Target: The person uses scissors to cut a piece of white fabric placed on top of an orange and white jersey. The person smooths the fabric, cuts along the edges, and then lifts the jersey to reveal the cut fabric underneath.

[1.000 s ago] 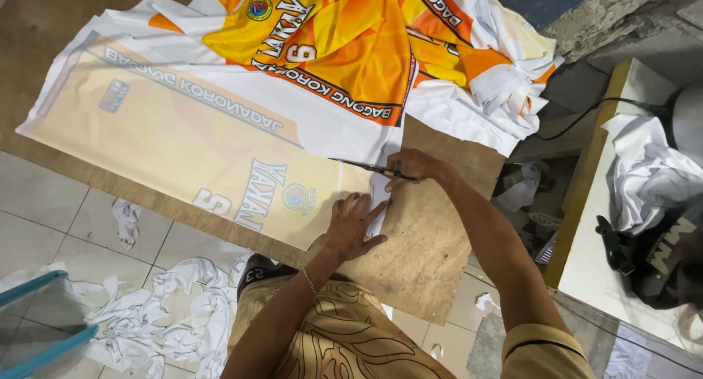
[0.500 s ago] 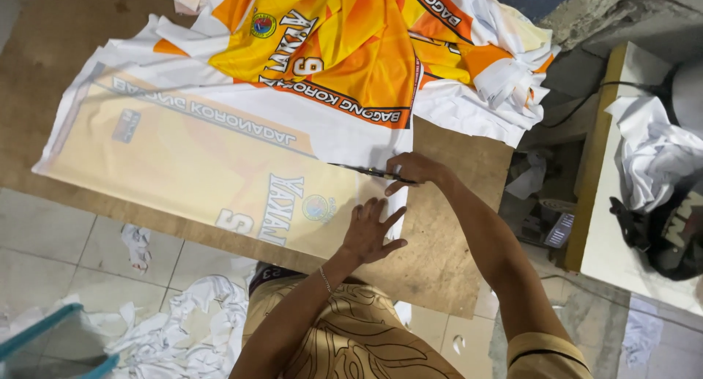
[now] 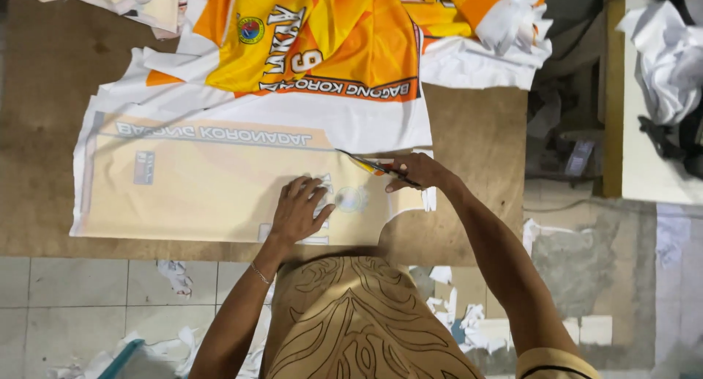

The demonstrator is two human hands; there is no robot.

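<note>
A large printed fabric sheet [image 3: 220, 181], pale cream with lettering, lies flat on a brown board table [image 3: 476, 137]. Its far part is an orange and yellow jersey print [image 3: 322, 49]. My left hand [image 3: 299, 210] presses flat on the cream fabric with fingers spread. My right hand [image 3: 417, 172] grips scissors [image 3: 366, 163], whose blades point left along the line between the white band and the cream panel.
White fabric scraps [image 3: 176, 276] litter the tiled floor near the table's front edge. More bunched printed cloth [image 3: 505, 27] lies at the far right of the table. A white side table [image 3: 659, 130] with crumpled white cloth stands at the right.
The view has shifted, so the sheet sits further right and lower in frame. My left hand stays flat on the fabric and the scissors remain at the cut line.
</note>
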